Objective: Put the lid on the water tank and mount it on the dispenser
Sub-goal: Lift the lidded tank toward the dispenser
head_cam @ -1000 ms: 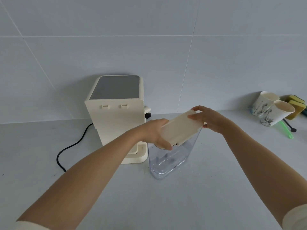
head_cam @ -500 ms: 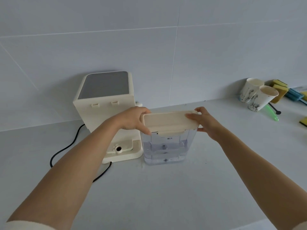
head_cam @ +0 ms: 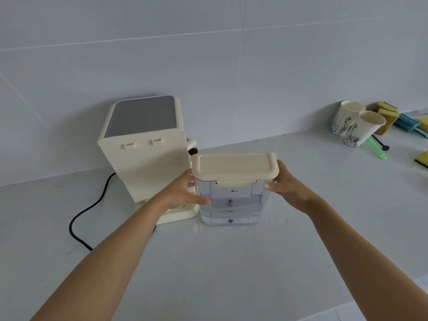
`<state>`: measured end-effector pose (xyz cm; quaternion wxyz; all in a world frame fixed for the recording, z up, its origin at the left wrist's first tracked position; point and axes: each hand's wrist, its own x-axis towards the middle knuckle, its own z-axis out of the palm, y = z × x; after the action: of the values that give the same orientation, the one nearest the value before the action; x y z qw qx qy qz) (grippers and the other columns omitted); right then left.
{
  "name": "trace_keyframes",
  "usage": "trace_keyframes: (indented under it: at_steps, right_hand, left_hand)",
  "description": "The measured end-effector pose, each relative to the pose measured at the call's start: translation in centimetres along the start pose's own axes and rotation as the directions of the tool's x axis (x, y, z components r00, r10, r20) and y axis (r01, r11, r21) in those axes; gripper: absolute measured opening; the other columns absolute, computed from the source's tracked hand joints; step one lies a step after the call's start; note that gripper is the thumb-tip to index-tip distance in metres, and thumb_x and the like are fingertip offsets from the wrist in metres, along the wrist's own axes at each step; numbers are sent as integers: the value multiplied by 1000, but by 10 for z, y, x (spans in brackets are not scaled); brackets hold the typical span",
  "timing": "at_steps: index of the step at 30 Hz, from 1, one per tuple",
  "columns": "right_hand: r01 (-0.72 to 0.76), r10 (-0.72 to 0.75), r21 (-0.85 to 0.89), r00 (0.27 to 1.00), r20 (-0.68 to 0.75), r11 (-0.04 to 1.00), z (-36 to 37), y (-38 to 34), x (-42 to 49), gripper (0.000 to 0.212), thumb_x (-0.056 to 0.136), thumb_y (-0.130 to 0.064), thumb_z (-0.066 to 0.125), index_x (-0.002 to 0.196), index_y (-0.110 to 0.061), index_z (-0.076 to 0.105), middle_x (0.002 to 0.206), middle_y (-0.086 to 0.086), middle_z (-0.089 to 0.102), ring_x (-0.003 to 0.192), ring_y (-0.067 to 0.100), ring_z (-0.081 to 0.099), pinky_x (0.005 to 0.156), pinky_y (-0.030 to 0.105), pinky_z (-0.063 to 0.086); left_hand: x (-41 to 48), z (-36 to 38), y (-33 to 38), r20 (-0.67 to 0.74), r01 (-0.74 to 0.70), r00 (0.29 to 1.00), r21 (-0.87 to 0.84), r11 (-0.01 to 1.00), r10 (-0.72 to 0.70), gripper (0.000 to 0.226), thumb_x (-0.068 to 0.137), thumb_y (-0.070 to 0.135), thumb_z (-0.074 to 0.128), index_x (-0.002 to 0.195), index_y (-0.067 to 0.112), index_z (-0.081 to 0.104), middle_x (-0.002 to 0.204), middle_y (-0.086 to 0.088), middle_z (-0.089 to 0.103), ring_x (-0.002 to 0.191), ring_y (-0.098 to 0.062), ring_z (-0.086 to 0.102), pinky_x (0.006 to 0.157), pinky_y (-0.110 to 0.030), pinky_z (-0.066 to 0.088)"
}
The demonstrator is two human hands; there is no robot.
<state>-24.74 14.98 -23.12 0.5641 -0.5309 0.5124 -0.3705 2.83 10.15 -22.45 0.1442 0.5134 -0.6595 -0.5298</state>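
Note:
A clear plastic water tank [head_cam: 231, 205] stands upright on the white counter, just right of the dispenser. A cream lid [head_cam: 235, 166] lies flat on top of it. The cream dispenser [head_cam: 143, 158] has a grey top panel, and its low base sticks out toward me. My left hand [head_cam: 183, 193] presses against the tank's left side, thumb across its front. My right hand [head_cam: 287, 184] holds the tank's right side just under the lid's corner. The tank rests on the counter between both hands.
A black power cord [head_cam: 85, 212] curls on the counter left of the dispenser. Two paper cups [head_cam: 356, 126] stand at the back right, with yellow sponges [head_cam: 386, 114], a blue item and a green stick beside them. A tiled wall rises behind.
The lid went from tilted in both hands to lying flat on the tank. My hands slid down from the lid's ends to the tank's sides.

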Motion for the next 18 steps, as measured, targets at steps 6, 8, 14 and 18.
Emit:
trace_keyframes:
  at_steps: [6, 8, 14, 18]
  right_hand:
    - [-111, 99, -131, 990, -98, 985, 7, 27, 8, 103, 52, -28, 83, 137, -31, 25, 143, -3, 38, 134, 20, 33, 112, 42, 31]
    - [-188, 163, -176, 976, -145, 966, 12, 32, 10, 95, 61, -16, 82, 137, -23, 24, 142, 4, 37, 131, 22, 35, 106, 36, 35]
    - [-249, 190, -267, 955, -229, 931, 24, 38, 12, 93, 65, -8, 79, 138, -12, 22, 138, 12, 40, 127, 26, 40, 98, 33, 37]
    - [-243, 167, -335, 956, -240, 910, 27, 34, 13, 94, 63, -10, 81, 138, -9, 25, 136, 14, 43, 125, 27, 42, 98, 34, 39]
  left_hand:
    - [8, 28, -20, -102, 31, 994, -86, 996, -40, 116, 42, 37, 84, 140, 24, 24, 149, 3, 34, 138, -19, 30, 114, -42, 29]
    - [11, 33, -25, -120, 62, 990, -63, 996, -69, 111, 41, 39, 85, 135, 21, 29, 146, 2, 37, 135, -20, 34, 113, -43, 32]
    - [18, 38, -28, -196, 75, 978, 4, 997, -73, 89, 62, 27, 83, 133, 13, 32, 144, -4, 40, 135, -22, 37, 107, -33, 33]
    - [17, 37, -32, -225, 56, 973, 47, 997, -44, 85, 64, 24, 82, 133, 13, 34, 142, -6, 46, 131, -22, 42, 100, -27, 34]
